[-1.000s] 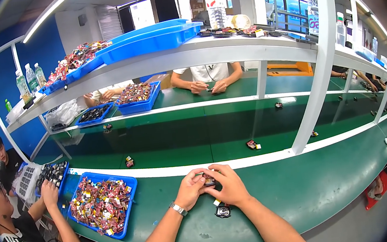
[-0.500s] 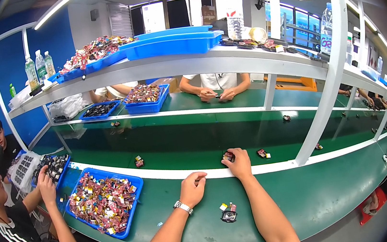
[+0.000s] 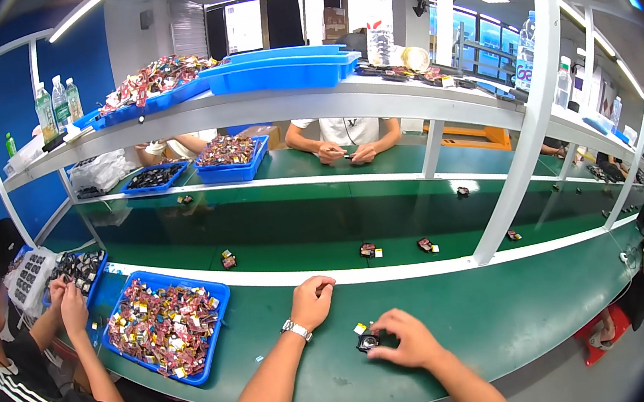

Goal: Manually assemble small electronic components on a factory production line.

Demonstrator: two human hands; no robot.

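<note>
Blk module [image 3: 368, 343]: R hand [image 3: 405, 340] half-open beside it, contact unclear; L hand [image 3: 312, 303] loosely curled, empty.

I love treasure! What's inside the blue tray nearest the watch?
Small red, white and yellow pieces fill the blue tray. They hide its bottom and anything deeper.

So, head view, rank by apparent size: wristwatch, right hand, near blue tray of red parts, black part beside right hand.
1. Near blue tray
2. Right hand
3. Wristwatch and black part: too alike to rank
</note>
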